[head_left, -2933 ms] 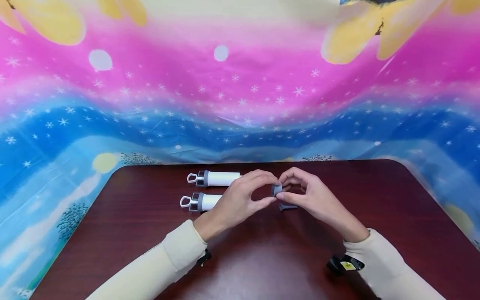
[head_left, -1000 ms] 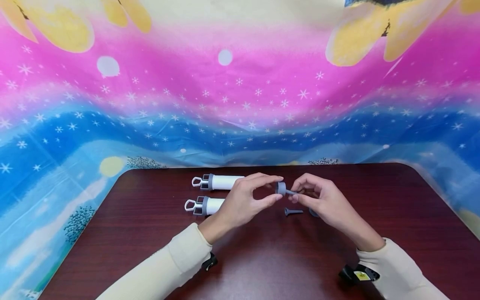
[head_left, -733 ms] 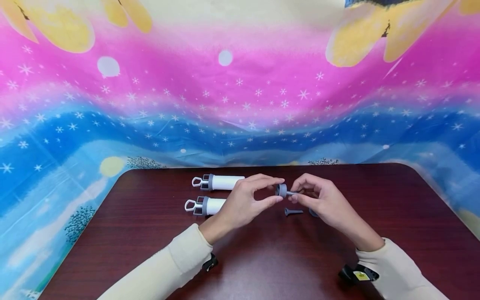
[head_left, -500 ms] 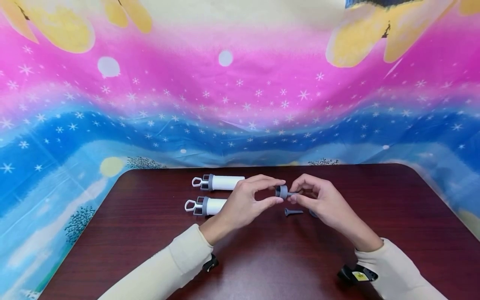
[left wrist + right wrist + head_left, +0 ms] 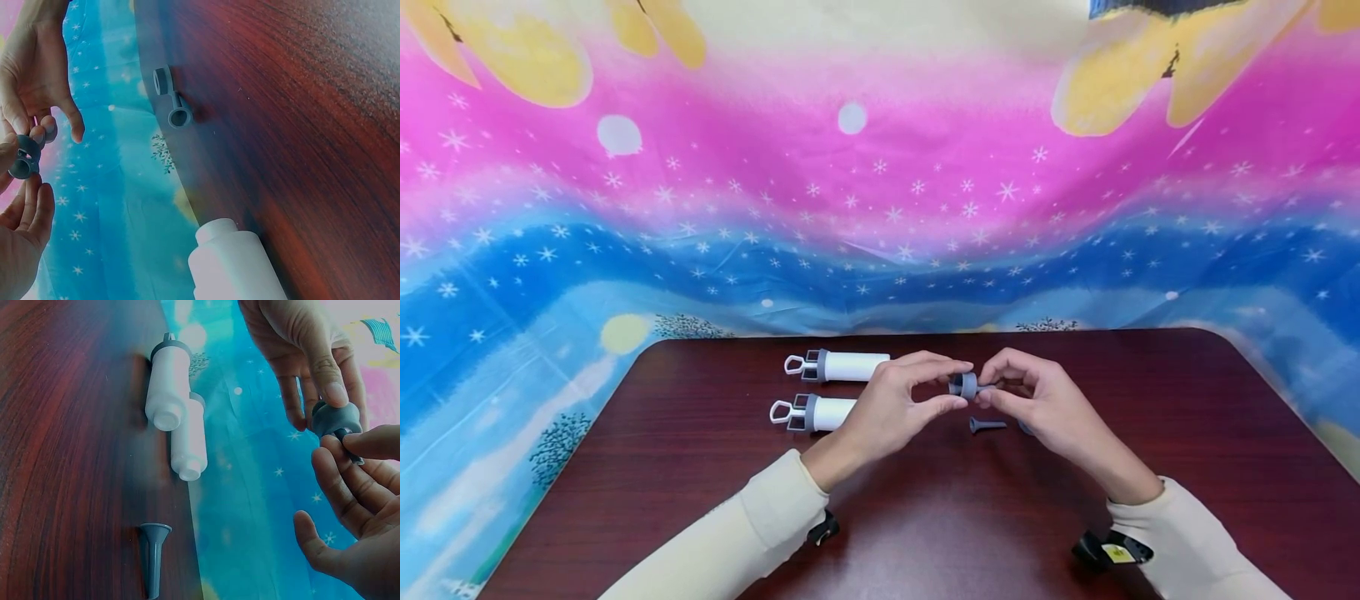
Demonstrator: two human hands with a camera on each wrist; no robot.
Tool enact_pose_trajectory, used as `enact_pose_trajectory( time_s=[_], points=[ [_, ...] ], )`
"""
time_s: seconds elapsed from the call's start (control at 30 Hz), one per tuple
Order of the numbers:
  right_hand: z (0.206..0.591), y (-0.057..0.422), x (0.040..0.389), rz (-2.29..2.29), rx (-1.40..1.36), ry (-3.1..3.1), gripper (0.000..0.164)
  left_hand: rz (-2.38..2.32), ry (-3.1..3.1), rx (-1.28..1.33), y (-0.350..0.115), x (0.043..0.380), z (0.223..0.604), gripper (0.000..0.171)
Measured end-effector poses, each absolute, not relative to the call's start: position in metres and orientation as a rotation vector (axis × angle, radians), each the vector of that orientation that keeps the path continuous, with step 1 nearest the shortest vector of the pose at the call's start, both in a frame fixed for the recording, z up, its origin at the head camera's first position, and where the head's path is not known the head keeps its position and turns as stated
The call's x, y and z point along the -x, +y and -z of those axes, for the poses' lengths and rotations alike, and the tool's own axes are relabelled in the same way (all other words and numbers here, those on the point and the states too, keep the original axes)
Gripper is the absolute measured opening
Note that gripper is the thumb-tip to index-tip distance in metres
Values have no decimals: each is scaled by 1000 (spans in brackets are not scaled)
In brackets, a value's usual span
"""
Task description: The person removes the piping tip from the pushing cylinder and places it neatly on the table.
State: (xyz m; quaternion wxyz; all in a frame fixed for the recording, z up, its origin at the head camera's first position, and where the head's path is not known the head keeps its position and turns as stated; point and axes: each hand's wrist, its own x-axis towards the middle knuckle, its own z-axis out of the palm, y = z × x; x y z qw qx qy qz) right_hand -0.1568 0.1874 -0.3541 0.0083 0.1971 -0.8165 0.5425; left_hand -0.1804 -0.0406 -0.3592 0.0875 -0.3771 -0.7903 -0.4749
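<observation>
My left hand point(image 5: 887, 408) pinches a grey ring cap point(image 5: 968, 386) between thumb and fingers, held above the table. My right hand point(image 5: 1045, 400) pinches the thin stem of a grey nozzle point(image 5: 345, 439) that sticks out of the cap's right side. A round grey mouth point(image 5: 22, 167) shows at the cap in the left wrist view. On the table below lies a grey funnel-shaped nozzle point(image 5: 987, 424), its wide end toward the left. Close by is another grey ring cap point(image 5: 164, 80), mostly hidden behind my right hand in the head view.
Two white syringe barrels point(image 5: 857, 367) point(image 5: 833, 413) with grey collars and white loop handles lie side by side at the left, partly behind my left hand. The dark red table point(image 5: 625, 500) ends at a patterned cloth backdrop point(image 5: 880, 275).
Earlier both hands met at a grey ring cap; since then a nozzle stem has appeared in my right fingers. Over the last second the cap has shifted slightly right, toward my right fingertips.
</observation>
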Motion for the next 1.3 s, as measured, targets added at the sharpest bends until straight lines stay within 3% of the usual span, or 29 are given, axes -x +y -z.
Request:
enact_pose_trajectory(
  time_s=[1.3],
  points=[
    [358, 186, 156, -1422, -591, -2561, 31, 1729, -2456, 880, -37, 180, 358, 38]
  ],
)
